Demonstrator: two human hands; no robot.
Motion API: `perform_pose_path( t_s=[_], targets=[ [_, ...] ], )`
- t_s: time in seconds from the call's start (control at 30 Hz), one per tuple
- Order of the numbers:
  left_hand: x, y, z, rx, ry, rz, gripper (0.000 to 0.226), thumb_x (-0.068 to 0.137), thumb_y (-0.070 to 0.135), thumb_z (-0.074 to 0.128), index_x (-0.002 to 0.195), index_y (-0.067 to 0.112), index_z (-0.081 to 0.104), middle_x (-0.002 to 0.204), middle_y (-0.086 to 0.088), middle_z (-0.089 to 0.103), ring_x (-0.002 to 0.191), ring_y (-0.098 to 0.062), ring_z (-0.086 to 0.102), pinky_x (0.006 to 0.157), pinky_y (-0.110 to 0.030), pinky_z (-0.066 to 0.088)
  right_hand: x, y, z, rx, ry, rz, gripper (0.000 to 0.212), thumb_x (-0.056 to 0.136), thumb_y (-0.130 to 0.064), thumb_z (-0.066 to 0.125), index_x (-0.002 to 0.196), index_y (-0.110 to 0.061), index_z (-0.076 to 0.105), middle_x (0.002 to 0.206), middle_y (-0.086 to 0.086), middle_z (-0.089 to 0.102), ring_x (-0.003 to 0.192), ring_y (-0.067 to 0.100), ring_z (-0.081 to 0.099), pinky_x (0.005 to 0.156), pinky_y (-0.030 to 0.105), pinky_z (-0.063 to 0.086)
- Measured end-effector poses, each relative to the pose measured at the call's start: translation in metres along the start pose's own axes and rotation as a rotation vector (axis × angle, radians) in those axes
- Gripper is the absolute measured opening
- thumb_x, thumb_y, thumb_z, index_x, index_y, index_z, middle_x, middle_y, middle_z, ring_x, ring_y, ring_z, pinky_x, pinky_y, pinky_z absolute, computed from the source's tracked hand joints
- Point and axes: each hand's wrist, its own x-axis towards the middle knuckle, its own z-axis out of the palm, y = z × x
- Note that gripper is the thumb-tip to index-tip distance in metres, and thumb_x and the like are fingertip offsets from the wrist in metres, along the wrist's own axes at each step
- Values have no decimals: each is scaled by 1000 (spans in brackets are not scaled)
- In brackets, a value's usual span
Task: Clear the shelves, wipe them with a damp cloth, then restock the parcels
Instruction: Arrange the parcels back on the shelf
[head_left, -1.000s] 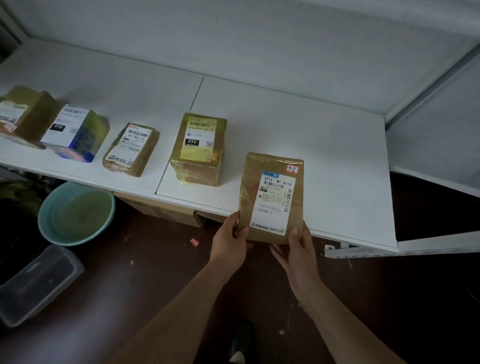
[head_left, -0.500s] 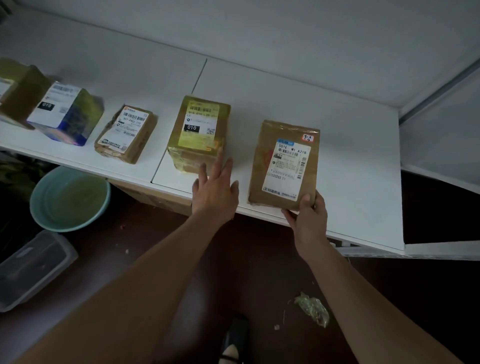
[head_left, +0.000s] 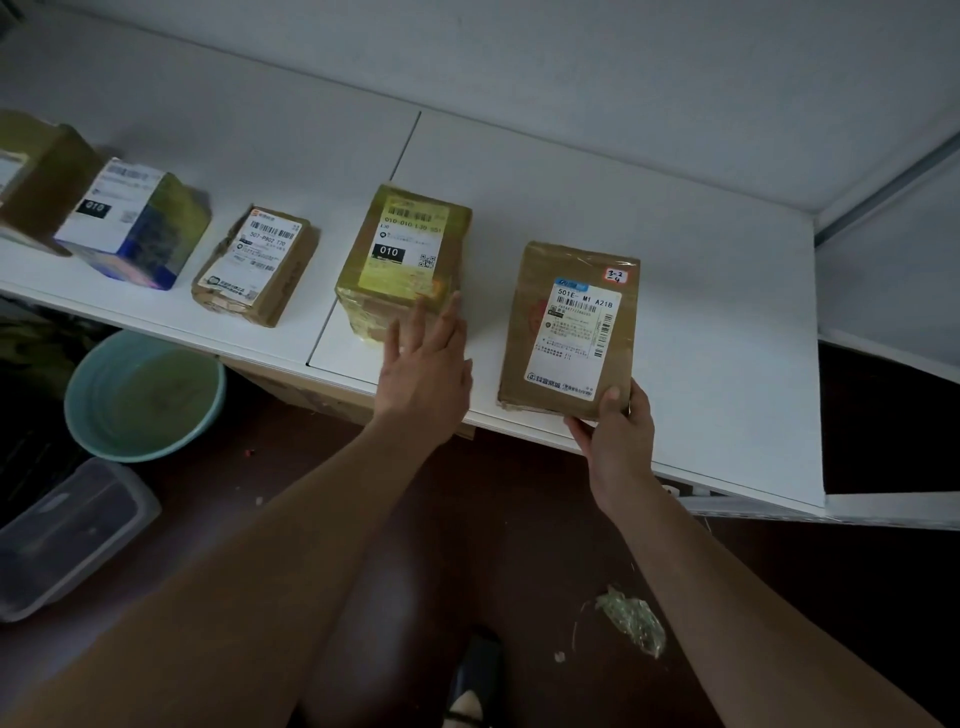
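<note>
On the smooth white shelf (head_left: 701, 322), a flat, tape-wrapped brown parcel (head_left: 566, 332) is gripped at its near corner by the right hand (head_left: 618, 431); the left hand (head_left: 423, 364), fingers straight, is laid against the yellow-taped box (head_left: 402, 260). Below, a round teal basin (head_left: 143, 395) is seen.
</note>
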Motion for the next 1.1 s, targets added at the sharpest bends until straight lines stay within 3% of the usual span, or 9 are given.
perform_pose_path(
  t_s=[0.07, 0.13, 0.23, 0.3, 0.37, 0.63, 0.87, 1.03, 1.1],
  targets=[
    [-7, 13, 1, -204, 12, 81, 46, 102, 29, 35, 146, 15, 33, 155, -4, 26, 141, -26, 28, 115, -40, 26, 5, 0, 4, -6, 12, 16, 35, 106, -19, 35, 141, -20, 41, 125, 2, 53, 118, 22, 53, 97, 45, 53],
    [-14, 32, 4, -537, -135, 27, 49, 102, 31, 38, 148, 18, 30, 145, -4, 42, 127, -21, 46, 101, -33, 39, 11, -1, 7, 11, 20, 44, 36, 106, -20, 34, 142, -20, 40, 129, 4, 52, 119, 22, 53, 97, 43, 53],
    [-10, 53, 12, -995, -274, -261, 57, 101, 38, 41, 152, 28, 18, 149, 0, 38, 129, -17, 43, 103, -32, 36, 20, -3, 9, 32, -36, 68, 37, 106, -25, 34, 143, -23, 39, 129, 3, 53, 118, 21, 54, 95, 40, 54],
    [-1, 60, 14, -1207, -298, -442, 58, 100, 41, 42, 152, 27, 20, 152, 0, 35, 136, -21, 36, 109, -36, 31, 24, -6, 11, -7, -71, 61, 38, 106, -28, 35, 144, -25, 38, 129, 2, 53, 112, 19, 56, 90, 36, 55],
    [5, 65, 15, -1323, -294, -517, 58, 98, 42, 43, 151, 24, 26, 151, -1, 36, 137, -22, 34, 104, -33, 29, 27, -9, 13, -46, -52, 32, 38, 105, -27, 37, 144, -25, 38, 131, 2, 53, 113, 19, 56, 86, 33, 55],
    [8, 66, 17, -1358, -390, -526, 63, 98, 46, 43, 153, 33, 16, 155, 4, 30, 141, -22, 28, 115, -46, 25, 32, -8, 10, -52, 10, 17, 37, 106, -22, 35, 143, -24, 38, 127, -1, 50, 116, 20, 52, 94, 37, 53],
    [6, 58, 16, -1279, -408, -486, 61, 100, 44, 38, 153, 35, 9, 159, 3, 22, 145, -23, 23, 117, -47, 22, 29, -7, 11, -77, 22, 18, 38, 105, -25, 40, 143, -23, 39, 125, 0, 51, 113, 20, 54, 95, 38, 53],
    [-9, 37, 14, -1285, -366, -589, 59, 98, 46, 43, 151, 37, 20, 155, 4, 30, 140, -22, 33, 115, -49, 27, 16, -2, 5, -171, 116, 27, 53, 98, -37, 54, 145, -20, 36, 118, 0, 53, 101, 24, 64, 86, 36, 55],
    [-21, 20, 9, -1268, -348, -623, 46, 98, 43, 43, 142, 31, 40, 147, 2, 41, 135, -22, 41, 113, -48, 31, 1, 3, 8, -185, 198, 28, 57, 94, -39, 60, 142, -19, 37, 117, 1, 49, 95, 23, 66, 77, 31, 56]
  ],
)
